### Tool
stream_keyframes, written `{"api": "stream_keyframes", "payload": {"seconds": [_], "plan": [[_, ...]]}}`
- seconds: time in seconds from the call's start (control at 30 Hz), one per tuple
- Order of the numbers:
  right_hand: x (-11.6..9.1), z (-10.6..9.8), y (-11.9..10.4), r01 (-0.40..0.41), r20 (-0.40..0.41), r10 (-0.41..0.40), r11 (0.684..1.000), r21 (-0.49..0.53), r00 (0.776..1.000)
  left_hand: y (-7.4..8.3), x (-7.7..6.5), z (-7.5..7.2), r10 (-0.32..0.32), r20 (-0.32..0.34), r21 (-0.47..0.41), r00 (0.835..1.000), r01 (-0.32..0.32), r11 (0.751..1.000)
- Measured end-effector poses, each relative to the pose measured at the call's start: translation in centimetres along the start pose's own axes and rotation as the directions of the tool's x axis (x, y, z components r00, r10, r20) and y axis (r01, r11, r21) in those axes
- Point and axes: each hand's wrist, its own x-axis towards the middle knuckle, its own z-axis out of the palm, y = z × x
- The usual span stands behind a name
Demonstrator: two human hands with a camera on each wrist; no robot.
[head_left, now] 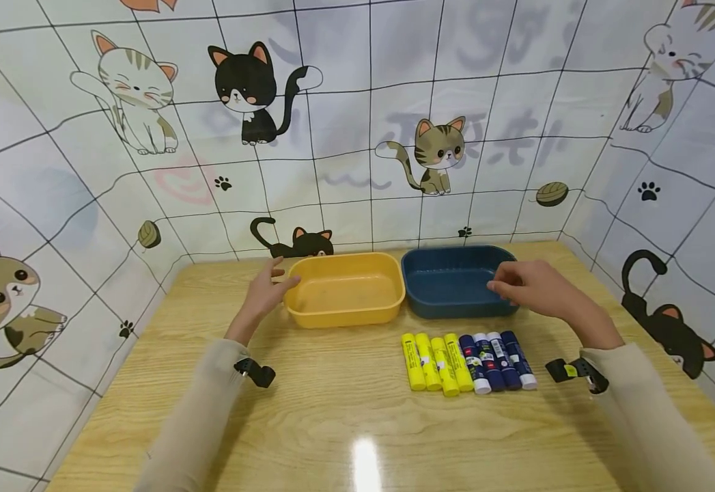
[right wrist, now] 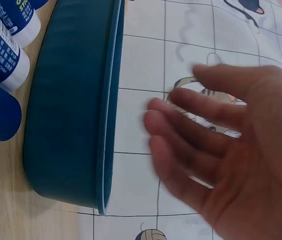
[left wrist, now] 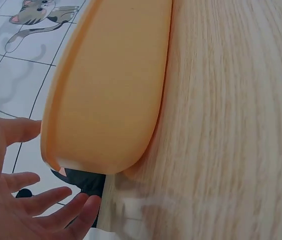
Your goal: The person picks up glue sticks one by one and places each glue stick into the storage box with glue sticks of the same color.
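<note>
My left hand (head_left: 263, 292) is at the left end of a yellow plastic tray (head_left: 345, 318), fingers spread and thumb right at the rim. In the left wrist view this hand (left wrist: 3, 200) holds nothing. Over the right end of a dark blue tray (head_left: 461, 309) hovers my right hand (head_left: 535, 288), its fingers loosely bent. The right wrist view shows that hand (right wrist: 255, 145) beside the tray wall, with nothing in it. In front of the blue tray, several yellow glue sticks (head_left: 429, 362) and several dark blue glue sticks (head_left: 497, 361) with white ends lie in one row.
Both trays stand side by side at the back of the wooden table (head_left: 308, 410). A white cloth with cat drawings and grid lines (head_left: 345, 150) hangs behind and along both sides. Black straps with small devices sit on both wrists.
</note>
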Motion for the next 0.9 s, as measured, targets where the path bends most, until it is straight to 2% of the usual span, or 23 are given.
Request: {"api": "stream_keyframes", "payload": {"seconds": [0.1,0.2,0.4,0.47,0.77,0.83,0.9], "plan": [[-0.7,0.2,-0.1,-0.045,0.123,0.038,0.997,0.06,0.992,-0.5,0.0,0.2,-0.016,0.01,-0.055,1.0,0.016,0.998],[-1.3,0.3,0.0,-0.105,0.234,0.076,0.988,0.114,0.969,-0.8,0.0,0.3,-0.023,0.027,-0.083,0.999,0.025,0.996],[-2.0,0.5,0.4,-0.242,0.449,0.164,0.962,0.124,0.879,-1.3,0.1,1.0,-0.07,0.075,-0.195,0.995,0.083,0.977],[-2.1,0.6,0.8,-0.271,0.476,0.185,0.955,0.119,0.86,-1.1,0.1,1.3,-0.071,0.081,-0.21,0.994,0.087,0.974],[-1.9,2.0,2.7,-0.382,0.549,0.289,0.922,0.061,0.785,-1.0,-0.5,1.6,-0.089,0.053,-0.153,0.995,0.096,0.984],[-1.8,2.3,3.1,-0.399,0.559,0.305,0.915,0.051,0.771,-1.0,-0.5,1.6,-0.08,0.059,-0.153,0.995,0.088,0.984],[-1.8,2.6,3.4,-0.403,0.563,0.309,0.914,0.046,0.767,-1.0,-0.4,1.5,-0.077,0.063,-0.15,0.995,0.086,0.985]]}}
